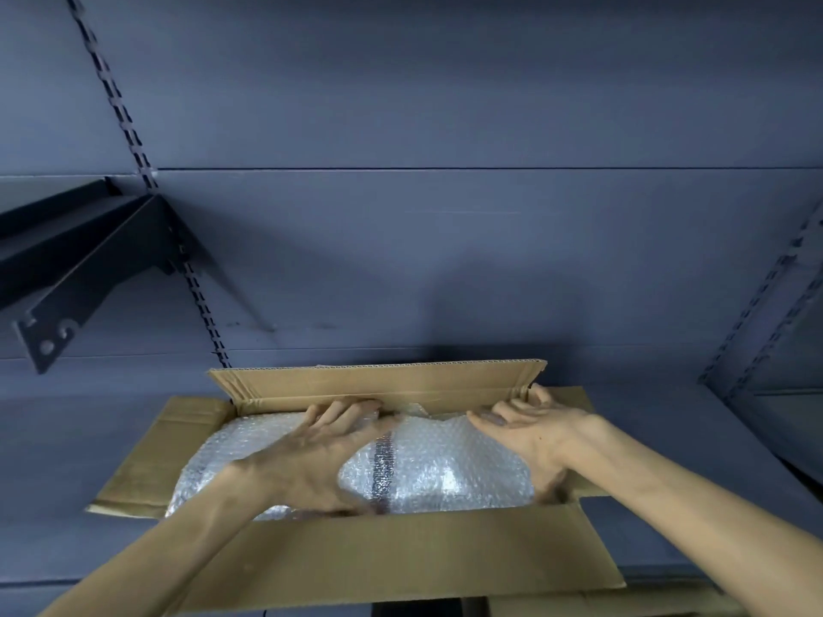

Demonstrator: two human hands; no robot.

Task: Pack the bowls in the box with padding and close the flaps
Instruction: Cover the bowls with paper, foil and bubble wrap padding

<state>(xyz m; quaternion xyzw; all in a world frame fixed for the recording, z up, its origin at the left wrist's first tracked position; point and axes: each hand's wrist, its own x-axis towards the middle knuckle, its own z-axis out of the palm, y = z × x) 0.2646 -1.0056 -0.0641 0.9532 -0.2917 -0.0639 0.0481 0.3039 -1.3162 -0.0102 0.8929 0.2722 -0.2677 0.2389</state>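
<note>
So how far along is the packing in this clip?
Done: the brown cardboard box is filled with clear bubble wrap; no bowls show beneath it. In hand: the left hand lies spread on the wrap, and the right hand is at the upright far flap. Left: all four flaps are still open.

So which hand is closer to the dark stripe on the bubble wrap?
Left. The left hand lies on the bubble wrap right beside the dark stripe; the right hand is farther off, by the box's far right corner.
</note>
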